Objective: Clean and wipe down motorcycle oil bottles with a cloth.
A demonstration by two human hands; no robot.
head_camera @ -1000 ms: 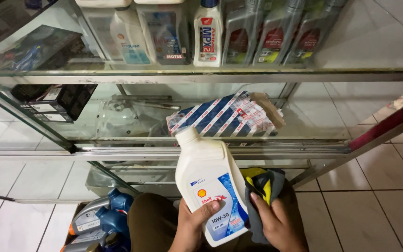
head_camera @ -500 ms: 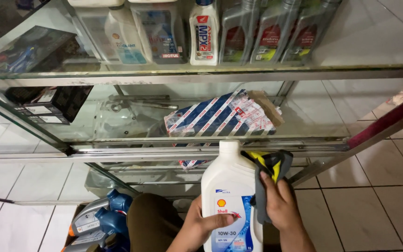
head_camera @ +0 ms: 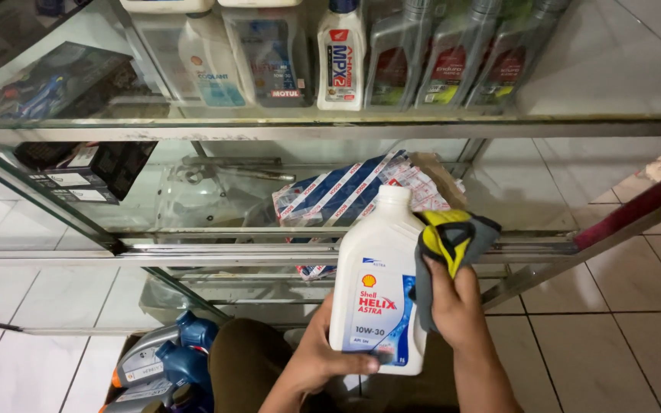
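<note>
A white plastic oil bottle with a white cap and a blue-and-red label stands upright in front of a glass display shelf. My left hand grips its lower left side, thumb across the label's bottom edge. My right hand holds a grey-and-yellow cloth pressed against the bottle's right shoulder and side. The cloth bunches up above my fingers near the cap.
The glass shelf unit carries several oil bottles on its top tier. A stack of striped red, white and blue packets and black boxes lie on the middle tier. Blue and grey bottles sit on the floor at lower left. White tiles surround.
The bottle has gone from tilted to upright and risen a little. My right hand with the cloth has moved up along the bottle's right side toward the cap.
</note>
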